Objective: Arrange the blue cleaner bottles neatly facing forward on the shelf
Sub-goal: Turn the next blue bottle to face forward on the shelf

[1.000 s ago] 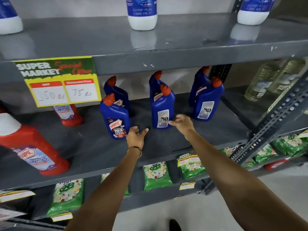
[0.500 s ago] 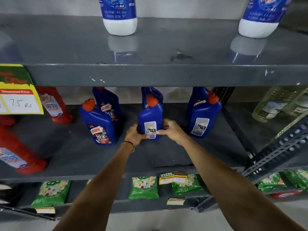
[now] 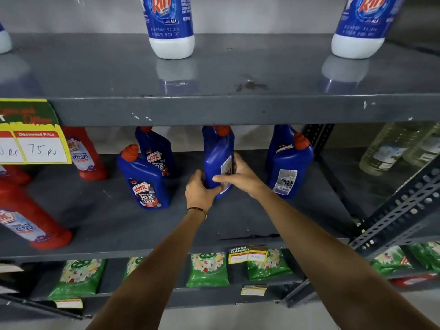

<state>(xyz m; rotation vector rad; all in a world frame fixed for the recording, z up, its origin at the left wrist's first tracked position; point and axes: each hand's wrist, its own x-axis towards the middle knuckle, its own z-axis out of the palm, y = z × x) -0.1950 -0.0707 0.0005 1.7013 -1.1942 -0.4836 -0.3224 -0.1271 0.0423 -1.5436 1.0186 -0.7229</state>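
Note:
Several blue cleaner bottles with orange caps stand on the grey middle shelf (image 3: 107,225). Both hands hold the middle bottle (image 3: 217,153), which is turned so its back label faces right. My left hand (image 3: 200,192) grips its base from the left and my right hand (image 3: 239,173) wraps its right side over the label. To the left, the front bottle (image 3: 145,181) and the bottle behind it (image 3: 156,152) show their front labels. On the right, the front bottle (image 3: 288,169) shows its back label, and another bottle (image 3: 278,142) stands behind it.
Red cleaner bottles (image 3: 83,153) stand and lie at the left, beside a yellow price sign (image 3: 35,144). White-and-blue detergent bottles (image 3: 170,27) stand on the upper shelf. Clear bottles (image 3: 390,148) sit at the right behind a slanted metal brace (image 3: 400,213). Green packets (image 3: 207,270) fill the lower shelf.
Both hands reached from the shelf front to the middle blue bottle, closed on it and have turned it, so its back label now points right instead of at me.

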